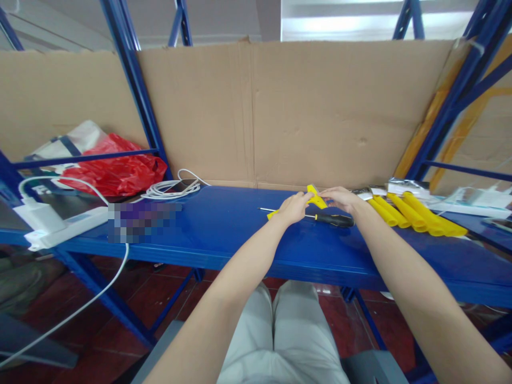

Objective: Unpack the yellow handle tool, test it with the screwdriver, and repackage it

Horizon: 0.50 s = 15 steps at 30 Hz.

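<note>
My left hand [294, 207] and my right hand [340, 198] meet over the blue shelf [224, 229], both with fingers closed on a small yellow plastic part [317, 198] held between them. Another yellow piece [272, 214] sticks out under my left hand. A screwdriver [328, 218] with a black and yellow handle lies on the shelf just below my hands, its thin shaft pointing left.
Several long yellow plastic pieces [416, 214] lie to the right, with small packets behind them. A coiled white cable [170, 188], a red plastic bag [116, 170] and a white power strip with charger [52, 224] sit to the left. Cardboard [280, 112] backs the shelf.
</note>
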Motion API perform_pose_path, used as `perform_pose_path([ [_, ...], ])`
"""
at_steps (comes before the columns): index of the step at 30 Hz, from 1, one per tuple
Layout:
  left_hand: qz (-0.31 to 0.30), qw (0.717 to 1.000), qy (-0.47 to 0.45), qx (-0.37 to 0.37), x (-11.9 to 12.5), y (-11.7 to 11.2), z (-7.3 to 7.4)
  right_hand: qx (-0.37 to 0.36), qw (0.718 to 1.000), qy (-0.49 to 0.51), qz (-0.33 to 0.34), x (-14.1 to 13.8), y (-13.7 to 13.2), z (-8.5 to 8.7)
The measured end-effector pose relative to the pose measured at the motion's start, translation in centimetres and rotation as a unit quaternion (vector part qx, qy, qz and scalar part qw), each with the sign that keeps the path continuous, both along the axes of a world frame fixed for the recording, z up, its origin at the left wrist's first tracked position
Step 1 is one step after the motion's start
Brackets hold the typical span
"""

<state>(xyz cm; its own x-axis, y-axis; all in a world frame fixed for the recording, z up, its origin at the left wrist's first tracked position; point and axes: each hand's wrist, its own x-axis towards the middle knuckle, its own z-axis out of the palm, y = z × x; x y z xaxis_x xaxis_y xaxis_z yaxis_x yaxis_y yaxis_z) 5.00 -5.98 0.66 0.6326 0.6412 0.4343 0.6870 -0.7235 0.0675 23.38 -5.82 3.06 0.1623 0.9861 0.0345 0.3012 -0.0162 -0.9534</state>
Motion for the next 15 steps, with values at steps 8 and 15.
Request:
perform_pose_path([
  [8, 0.012, 1.000, 0.022, -0.002, -0.1, 0.1, -0.1, -0.011, 1.000, 0.020, 0.010, 0.1, 0.2, -0.3],
  [15, 0.019, 1.000, 0.018, -0.013, 0.1, 0.1, 0.0, 0.020, 0.995, -0.092, -0.022, 2.1, 1.2, -0.9],
])
